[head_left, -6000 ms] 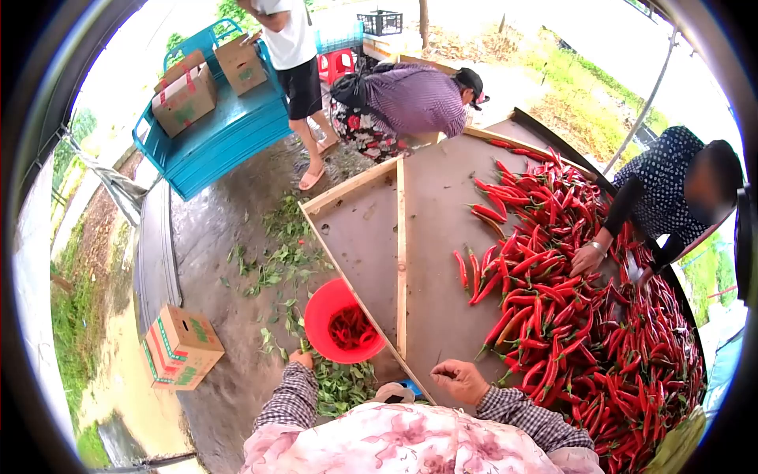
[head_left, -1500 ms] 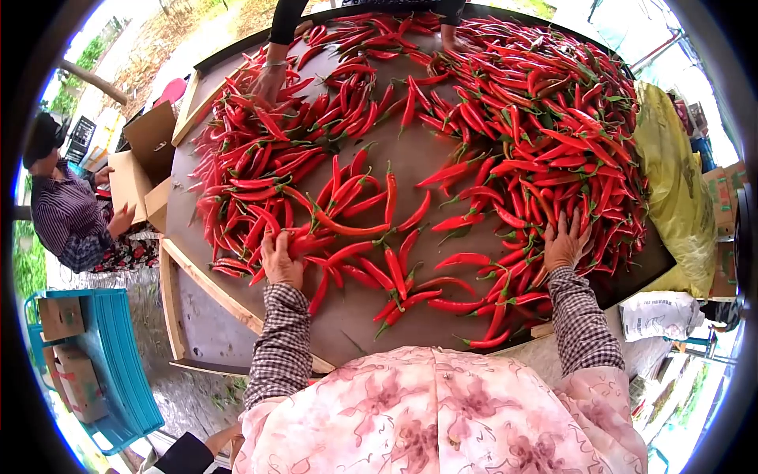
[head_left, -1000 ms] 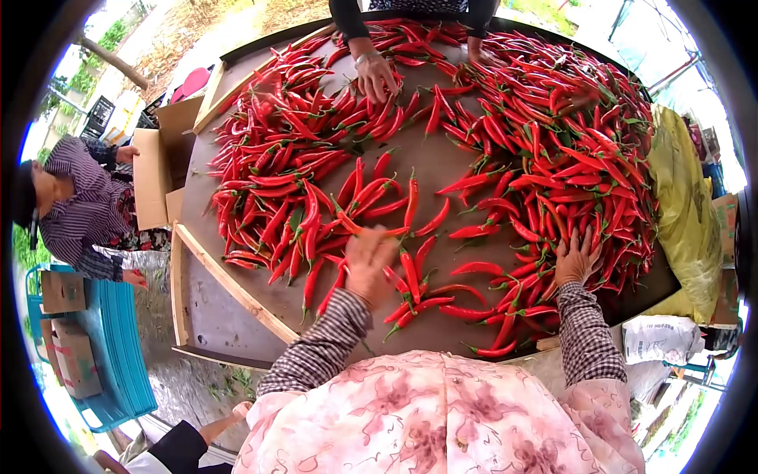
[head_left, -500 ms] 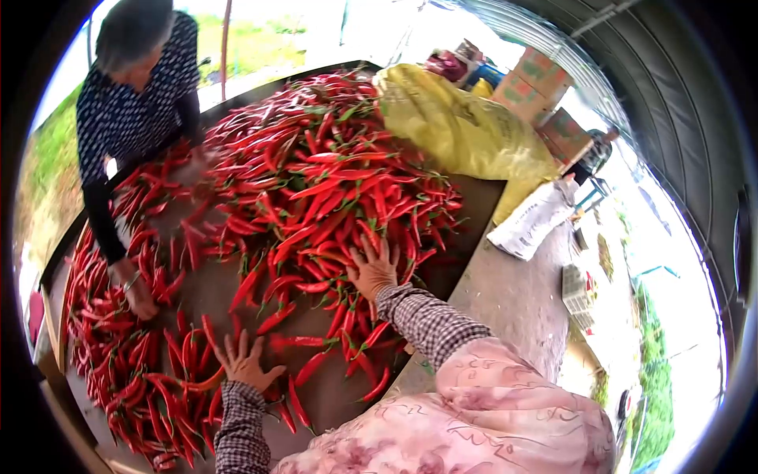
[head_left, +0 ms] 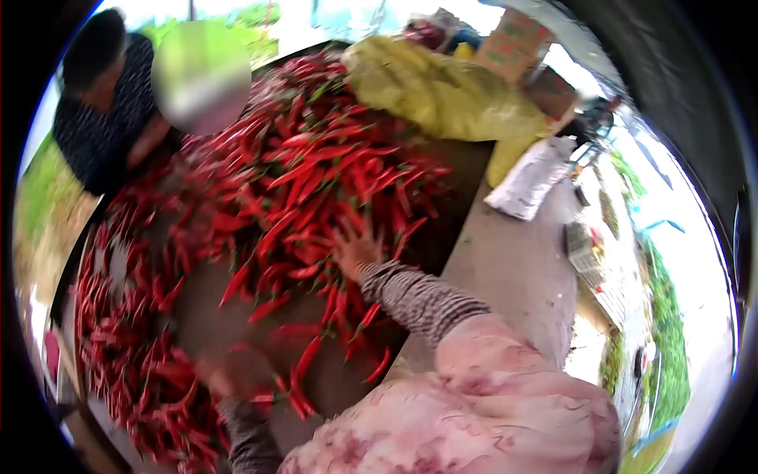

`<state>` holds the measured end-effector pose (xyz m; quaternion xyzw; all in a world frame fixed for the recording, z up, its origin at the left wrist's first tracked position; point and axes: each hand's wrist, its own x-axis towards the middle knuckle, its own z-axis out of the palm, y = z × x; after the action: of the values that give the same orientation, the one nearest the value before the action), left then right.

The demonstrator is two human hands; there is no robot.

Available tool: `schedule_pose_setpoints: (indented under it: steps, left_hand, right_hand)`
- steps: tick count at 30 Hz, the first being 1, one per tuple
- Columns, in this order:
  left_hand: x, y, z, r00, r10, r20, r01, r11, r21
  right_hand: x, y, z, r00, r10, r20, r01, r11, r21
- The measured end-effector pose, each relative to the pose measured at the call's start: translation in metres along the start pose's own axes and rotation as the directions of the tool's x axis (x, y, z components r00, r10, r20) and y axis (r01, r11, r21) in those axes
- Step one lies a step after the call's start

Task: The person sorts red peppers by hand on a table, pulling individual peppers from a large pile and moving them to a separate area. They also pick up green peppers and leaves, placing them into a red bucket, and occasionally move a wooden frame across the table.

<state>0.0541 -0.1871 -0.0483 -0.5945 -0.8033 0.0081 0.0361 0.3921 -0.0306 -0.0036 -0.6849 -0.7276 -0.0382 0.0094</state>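
Observation:
Red chili peppers (head_left: 316, 174) lie in a large heap across a brown tabletop (head_left: 213, 300). On the heap's near edge rests my right hand (head_left: 357, 251), its fingers spread over the peppers and closed on none of them. My left hand (head_left: 223, 381) is at the lower left, beside a second spread of chili peppers (head_left: 150, 395). Motion smears its fingers, so their pose and anything in them cannot be made out. A few loose peppers (head_left: 298, 387) lie just right of it.
Across the table at the left, a person in a dark patterned top (head_left: 103, 126) leans over the peppers. A yellow sack (head_left: 442, 87) lies at the table's far right corner. Beyond it are cardboard boxes (head_left: 513, 47), a white sack (head_left: 529, 178) and a crate (head_left: 584, 249).
My left hand has moved down and slightly left and is now blurred. My right hand stays spread on the heap. The other person's near arm has drawn back from the peppers.

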Motion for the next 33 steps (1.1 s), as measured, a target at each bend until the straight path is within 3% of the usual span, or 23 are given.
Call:
schedule_pose_setpoints:
  steps: [1, 2, 3, 4, 6, 7, 9, 10, 11, 13, 15, 16, 17, 18, 19, 21, 23, 27, 28, 30, 33]
  left_hand:
    - [-0.017, 0.032, -0.007, 0.957, 0.251, -0.147, -0.282, 0.925, -0.256]
    - [-0.034, 0.059, -0.016, 0.865, 0.434, -0.252, -0.502, 0.755, -0.423]
    - [-0.054, 0.084, -0.03, 0.764, 0.57, -0.304, -0.636, 0.582, -0.506]
    - [-0.072, 0.101, 0.0, 0.667, 0.639, -0.383, -0.717, 0.41, -0.564]
    - [-0.091, 0.123, -0.012, 0.603, 0.777, -0.18, -0.704, 0.413, -0.578]
    - [-0.095, 0.127, -0.012, 0.614, 0.77, -0.173, -0.696, 0.425, -0.579]
    - [-0.1, 0.131, -0.002, 0.576, 0.808, 0.125, -0.731, 0.578, -0.363]
    - [-0.1, 0.13, 0.006, 0.572, 0.812, 0.118, -0.726, 0.567, -0.389]
    - [-0.1, 0.127, 0.014, 0.572, 0.81, 0.127, -0.722, 0.571, -0.39]
    - [-0.097, 0.123, 0.023, 0.597, 0.8, 0.062, -0.642, 0.523, -0.56]
    - [-0.102, 0.12, 0.026, 0.651, 0.756, 0.072, -0.623, 0.585, -0.519]
    - [-0.101, 0.115, 0.026, 0.694, 0.716, 0.079, -0.581, 0.622, -0.525]
    - [-0.1, 0.109, 0.027, 0.734, 0.673, 0.086, -0.539, 0.655, -0.53]
    - [-0.098, 0.101, 0.029, 0.748, 0.648, 0.141, -0.532, 0.713, -0.456]
    - [-0.096, 0.092, 0.023, 0.715, 0.628, 0.307, -0.511, 0.769, -0.383]
    - [-0.113, 0.066, 0.059, 0.834, 0.551, 0.028, -0.499, 0.775, -0.387]
    - [-0.113, 0.035, 0.067, 0.868, 0.487, 0.102, -0.463, 0.866, -0.19]
    - [-0.106, -0.017, 0.03, 0.956, 0.285, 0.064, -0.251, 0.914, -0.317]
    - [-0.105, -0.025, 0.032, 0.957, 0.281, 0.07, -0.245, 0.914, -0.323]
    - [-0.103, -0.036, 0.035, 0.959, 0.239, -0.15, -0.277, 0.904, -0.325]
    - [-0.094, -0.02, 0.004, 0.989, 0.115, -0.098, -0.142, 0.93, -0.338]
  right_hand:
    - [-0.002, -0.002, 0.002, 1.0, -0.003, -0.006, 0.004, 0.999, 0.034]
    - [-0.003, -0.01, 0.001, 0.999, 0.043, 0.018, -0.044, 0.999, 0.014]
    - [-0.004, -0.014, 0.007, 0.999, 0.051, 0.015, -0.051, 0.998, 0.038]
    - [-0.003, -0.016, 0.012, 0.998, 0.068, 0.003, -0.068, 0.996, 0.055]
    - [-0.004, -0.021, 0.01, 0.99, 0.092, 0.109, -0.104, 0.988, 0.117]
    - [-0.005, -0.022, 0.006, 0.987, 0.093, 0.133, -0.114, 0.982, 0.154]
    - [-0.012, -0.031, -0.007, 0.979, 0.089, 0.184, -0.117, 0.982, 0.15]
    - [-0.017, -0.035, -0.013, 0.968, 0.098, 0.233, -0.133, 0.981, 0.142]
    - [-0.021, -0.036, -0.012, 0.966, 0.094, 0.241, -0.131, 0.981, 0.145]
    - [-0.032, -0.04, -0.008, 0.992, -0.003, 0.13, -0.019, 0.985, 0.169]
    - [-0.052, -0.057, 0.001, 0.991, -0.13, 0.015, 0.126, 0.975, 0.182]
    - [-0.07, -0.069, -0.009, 0.961, -0.255, -0.107, 0.268, 0.953, 0.141]
    - [-0.08, -0.084, 0.012, 0.924, -0.368, -0.105, 0.381, 0.91, 0.166]
    - [-0.097, -0.103, 0.063, 0.889, -0.455, -0.049, 0.425, 0.782, 0.457]
    - [-0.128, -0.123, 0.046, 0.847, -0.524, -0.095, 0.516, 0.764, 0.387]
    - [-0.154, -0.148, 0.033, 0.804, -0.594, 0.0, 0.511, 0.693, 0.509]
    - [-0.159, -0.151, 0.032, 0.702, -0.71, -0.055, 0.595, 0.542, 0.593]
    - [-0.141, -0.125, 0.004, 0.658, -0.745, -0.107, 0.612, 0.447, 0.653]
    - [-0.136, -0.111, -0.002, 0.7, -0.697, -0.154, 0.601, 0.46, 0.654]
    - [-0.121, -0.078, -0.009, 0.77, -0.596, -0.228, 0.569, 0.48, 0.667]
    - [-0.081, -0.03, -0.005, 0.837, -0.392, -0.382, 0.546, 0.566, 0.618]
